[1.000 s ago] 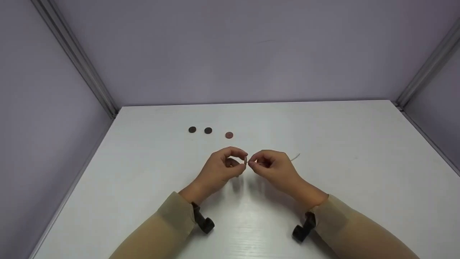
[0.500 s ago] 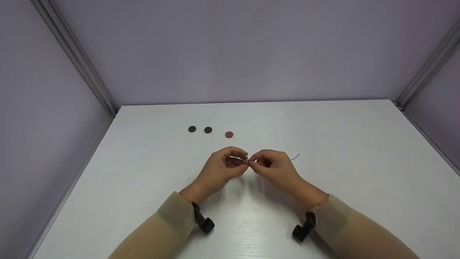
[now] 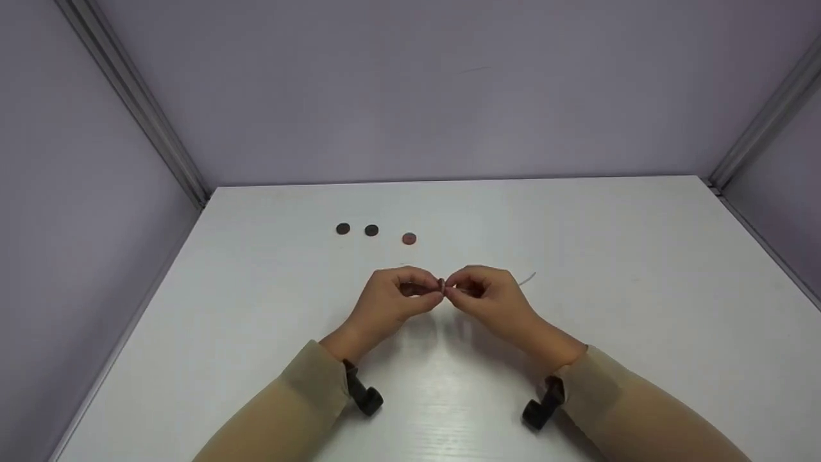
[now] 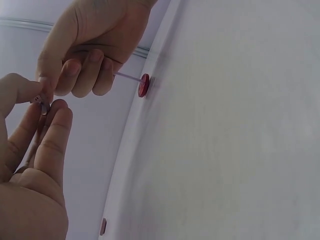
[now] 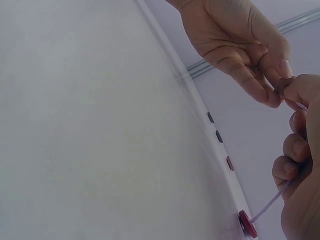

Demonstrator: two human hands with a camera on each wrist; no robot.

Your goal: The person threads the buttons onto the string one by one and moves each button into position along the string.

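Over the middle of the white table [image 3: 641, 269] my two hands meet fingertip to fingertip. My left hand [image 3: 436, 287] pinches a small button [image 4: 44, 105] between thumb and forefinger. My right hand [image 3: 451, 290] pinches the end of a thin pale thread [image 5: 270, 206] right against that button. The thread runs back under my right palm to a red button [image 5: 247, 223] strung on it, which rests on the table. In the left wrist view the red button [image 4: 144, 85] sits on the thread [image 4: 125, 76]. A loose tail of thread [image 3: 527, 279] shows beyond my right hand.
Three loose buttons lie in a row beyond my hands: two dark buttons [image 3: 343, 228] [image 3: 371, 230] and a reddish-brown button [image 3: 409, 239]. Lilac walls close the table at the back and on both sides. A black wrist mount [image 3: 365, 398] sits under each beige sleeve.
My left hand's fingers have dropped a little and closed in on my right fingertips. The pinched button now sits tight against the thread end. The buttons on the table have not moved.
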